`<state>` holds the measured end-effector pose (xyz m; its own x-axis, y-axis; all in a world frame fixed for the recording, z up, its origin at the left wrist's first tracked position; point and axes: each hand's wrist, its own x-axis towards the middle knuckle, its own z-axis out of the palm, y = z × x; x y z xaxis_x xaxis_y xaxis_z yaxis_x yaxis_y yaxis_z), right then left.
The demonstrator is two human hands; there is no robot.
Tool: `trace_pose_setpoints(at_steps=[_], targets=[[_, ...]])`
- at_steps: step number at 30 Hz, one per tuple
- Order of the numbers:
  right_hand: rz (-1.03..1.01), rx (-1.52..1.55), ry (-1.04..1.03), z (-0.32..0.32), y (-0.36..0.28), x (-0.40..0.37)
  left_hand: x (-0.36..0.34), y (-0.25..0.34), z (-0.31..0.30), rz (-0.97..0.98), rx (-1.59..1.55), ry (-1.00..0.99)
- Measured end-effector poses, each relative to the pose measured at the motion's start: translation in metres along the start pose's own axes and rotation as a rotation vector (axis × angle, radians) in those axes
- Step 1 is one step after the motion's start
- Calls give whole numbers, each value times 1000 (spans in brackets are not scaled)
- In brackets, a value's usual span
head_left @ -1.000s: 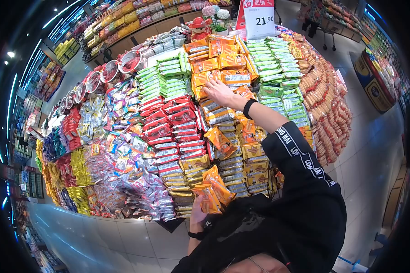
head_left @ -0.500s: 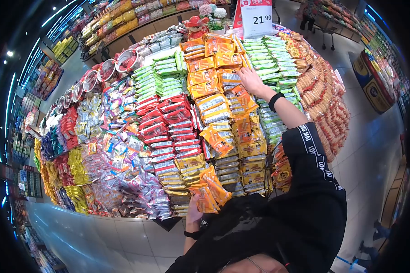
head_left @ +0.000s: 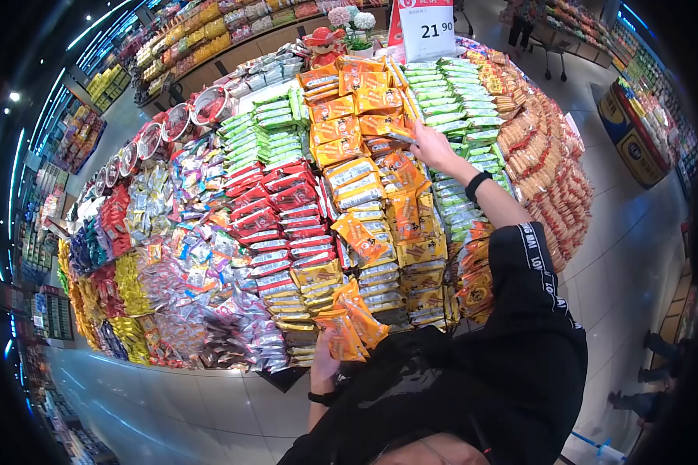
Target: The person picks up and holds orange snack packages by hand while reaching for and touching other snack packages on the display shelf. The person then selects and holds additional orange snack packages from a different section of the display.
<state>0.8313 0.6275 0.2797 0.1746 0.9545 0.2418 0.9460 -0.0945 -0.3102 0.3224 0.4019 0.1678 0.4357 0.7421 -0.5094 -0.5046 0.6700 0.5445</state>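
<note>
My right hand (head_left: 432, 146) reaches to the upper middle of the display, its fingers closed on the edge of an orange packet (head_left: 386, 128) that lies tilted on the stack. Low in the view, my left hand (head_left: 323, 364) holds several orange packets (head_left: 353, 322) fanned out near my body. Between the hands run columns of orange and yellow packets (head_left: 354, 184), with one loose orange packet (head_left: 361, 236) lying across them. Red packets (head_left: 291, 194) are stacked to the left, and green packets (head_left: 465, 97) lie to the right of the orange column.
A price sign (head_left: 429, 29) stands behind the stacks, beside a flower pot (head_left: 360, 48) and a red figure (head_left: 323, 43). Clear round tubs (head_left: 209, 106) line the back left. A person (head_left: 523, 23) stands by a cart at the back; another person's legs (head_left: 647, 399) show lower right.
The packet under my right hand has tilted, and the fingers now close on its edge. The view has shifted slightly. My left hand still holds its packets.
</note>
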Motion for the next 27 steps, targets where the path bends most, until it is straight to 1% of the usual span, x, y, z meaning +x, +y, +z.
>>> trace_pose_setpoints(at_steps=[1, 2, 3, 6, 7, 9, 10, 11, 13, 14, 15, 17, 18, 19, 21, 22, 23, 25, 27], targets=[[115, 60, -91, -13, -9, -7, -1, 2, 5, 5, -16, 10], [167, 143, -125, -16, -7, -13, -3, 4, 10, 8, -22, 7], [164, 138, -126, -17, -3, -16, -5, 7, 15, -9, -15, 12], [49, 135, -81, -10, 6, -22, -4, 6, 22, -16, 0, 6], [54, 135, -79, -8, 5, -21, -3, 8, 26, -3, 11, -4], [-123, 30, -28, -3, 3, -17, -7, 10, 35, -10, 36, 3], [-267, -16, 46, 2, 0, -12, -9, 11, 40, -11, 56, 13], [-265, -13, 52, 5, -1, -7, -7, 9, 39, -8, 63, 11], [-319, -276, -12, 11, -8, 2, -2, 3, 26, -22, 11, -10], [-330, -388, -13, 20, -5, 9, -2, 2, 21, -32, 10, -12], [-324, -382, -5, 29, -2, 16, -1, 0, 17, -29, 22, -14], [-383, -507, -11, 41, 2, 24, -1, -3, 13, 1, 13, -3], [-392, -548, -5, 46, 3, 26, 1, -7, -1, -9, 2, 18], [-389, -545, 0, 45, 3, 27, 1, -6, -5, -7, 8, 16], [-446, -650, -3, 44, 3, 30, 2, -7, -12, -3, 1, -48], [-415, -653, -77, 38, -2, 30, 3, -7, -15, -19, -22, -91], [-416, -653, -81, 39, 0, 30, 5, -8, -20, -21, -25, -88], [-527, -616, 14, 37, 4, 31, 6, -9, -22, -58, -37, -20], [-560, -638, 28, 35, 8, 30, 8, -10, -18, -61, -50, -29]])
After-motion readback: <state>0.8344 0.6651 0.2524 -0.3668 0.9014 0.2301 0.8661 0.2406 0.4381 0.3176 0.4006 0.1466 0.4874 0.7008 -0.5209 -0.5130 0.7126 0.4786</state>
